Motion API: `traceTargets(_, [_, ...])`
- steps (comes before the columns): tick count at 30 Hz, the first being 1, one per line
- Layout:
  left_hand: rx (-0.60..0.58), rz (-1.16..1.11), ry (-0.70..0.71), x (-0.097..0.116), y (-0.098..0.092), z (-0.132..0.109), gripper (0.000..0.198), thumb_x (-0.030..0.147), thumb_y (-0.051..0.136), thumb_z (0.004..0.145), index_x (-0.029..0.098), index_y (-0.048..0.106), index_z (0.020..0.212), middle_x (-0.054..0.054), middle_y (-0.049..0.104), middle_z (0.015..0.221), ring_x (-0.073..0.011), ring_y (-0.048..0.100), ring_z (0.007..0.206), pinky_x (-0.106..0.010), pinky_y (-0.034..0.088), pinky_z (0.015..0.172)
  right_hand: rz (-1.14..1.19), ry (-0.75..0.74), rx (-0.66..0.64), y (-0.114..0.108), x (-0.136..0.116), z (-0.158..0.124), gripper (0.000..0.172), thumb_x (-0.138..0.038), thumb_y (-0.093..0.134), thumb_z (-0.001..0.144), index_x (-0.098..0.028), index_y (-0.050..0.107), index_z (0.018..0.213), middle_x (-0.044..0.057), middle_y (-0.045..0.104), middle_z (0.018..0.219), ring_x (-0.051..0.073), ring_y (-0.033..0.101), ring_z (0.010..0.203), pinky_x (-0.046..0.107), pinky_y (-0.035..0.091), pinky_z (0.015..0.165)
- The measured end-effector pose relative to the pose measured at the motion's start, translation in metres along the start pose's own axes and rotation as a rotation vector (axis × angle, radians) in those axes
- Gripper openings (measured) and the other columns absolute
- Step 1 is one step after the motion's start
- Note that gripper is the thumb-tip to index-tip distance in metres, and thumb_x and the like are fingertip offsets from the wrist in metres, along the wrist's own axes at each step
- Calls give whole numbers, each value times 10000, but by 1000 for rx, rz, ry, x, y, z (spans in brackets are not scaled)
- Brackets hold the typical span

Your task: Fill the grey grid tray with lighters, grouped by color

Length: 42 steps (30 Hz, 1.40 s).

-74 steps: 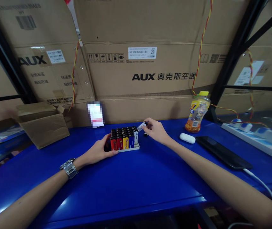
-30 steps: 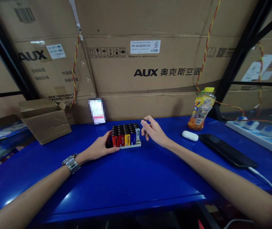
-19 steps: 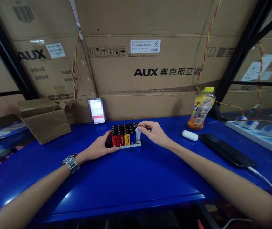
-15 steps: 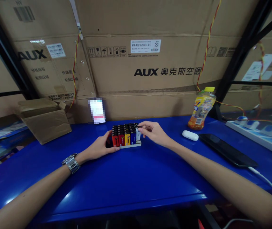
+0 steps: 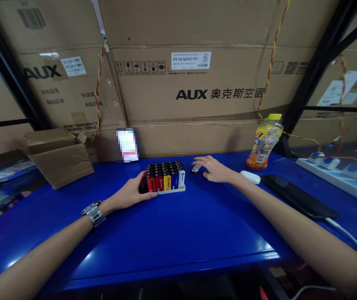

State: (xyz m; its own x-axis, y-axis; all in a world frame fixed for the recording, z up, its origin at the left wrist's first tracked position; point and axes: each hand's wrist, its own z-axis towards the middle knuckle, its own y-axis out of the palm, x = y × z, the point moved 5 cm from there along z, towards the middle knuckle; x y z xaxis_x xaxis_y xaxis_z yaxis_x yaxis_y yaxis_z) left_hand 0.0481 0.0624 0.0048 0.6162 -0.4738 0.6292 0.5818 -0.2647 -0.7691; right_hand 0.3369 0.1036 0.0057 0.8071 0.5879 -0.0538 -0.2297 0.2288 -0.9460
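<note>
A pale tray (image 5: pixel 171 191) holds rows of upright lighters with black tops. Its front row shows red lighters (image 5: pixel 159 183), a yellow lighter (image 5: pixel 167 182), a blue lighter (image 5: pixel 174 181) and, at the right end, a white lighter (image 5: pixel 181 179). My left hand (image 5: pixel 136 189) is closed around the tray's left end, thumb along the front. Right of the tray, a loose white lighter (image 5: pixel 196 168) lies on the blue table. Over it hovers my right hand (image 5: pixel 214 170), fingers apart; whether they touch it I cannot tell.
A white earbud case (image 5: pixel 250 177), a black phone (image 5: pixel 297 196) with a cable, and a drink bottle (image 5: pixel 265 141) stand to the right, before a power strip (image 5: pixel 338 179). An open carton (image 5: pixel 61 162) sits left. Behind is a large cardboard box (image 5: pixel 222 112); a blurred-out screen (image 5: pixel 127 145) leans there.
My right hand has left the white lighter at the tray's right end and moved right, opening over the loose white lighter. My left hand keeps its place on the tray.
</note>
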Motion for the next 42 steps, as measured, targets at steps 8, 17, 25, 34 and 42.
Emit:
traceTargets(8, [7,9,9,4,1,1,812,501,648,732,155,320,1389,-140,524,1348,-307,529,1191,-438,418,1001,-216,-42,-94,10,-11,4,355,-165,438,864,-130,597,1180,155,630,965,254,534,878,365,388,762])
traceTargets(17, [11,10,38,4,0,0,784,500,625,742,177,323,1390,-140,542,1329,-316,550,1162,-458,432,970,23,53,-64,4,-21,4,115,-133,451,836,-142,561,870,133,583,897,206,529,781,331,401,721])
traceTargets(25, [9,-9,10,4,1,0,786,498,652,731,164,338,1370,-134,580,1279,-303,587,1097,-442,448,947,1028,297,286,-7,-24,8,69,-152,472,702,-202,453,745,-23,516,575,118,483,502,261,370,510])
traceTargets(34, [50,43,-12,0,1,3,814,526,636,737,149,313,1383,-157,588,1255,-325,582,1093,-465,449,923,1551,558,187,10,-46,6,503,-579,315,850,-215,361,506,-66,262,352,59,182,305,231,156,359])
traceTargets(42, [45,26,25,-2,2,2,786,519,619,756,172,302,1387,-153,590,1249,-323,593,1076,-478,457,916,1479,682,224,15,-56,2,425,-394,207,874,-236,340,502,-56,242,310,74,154,267,223,134,316])
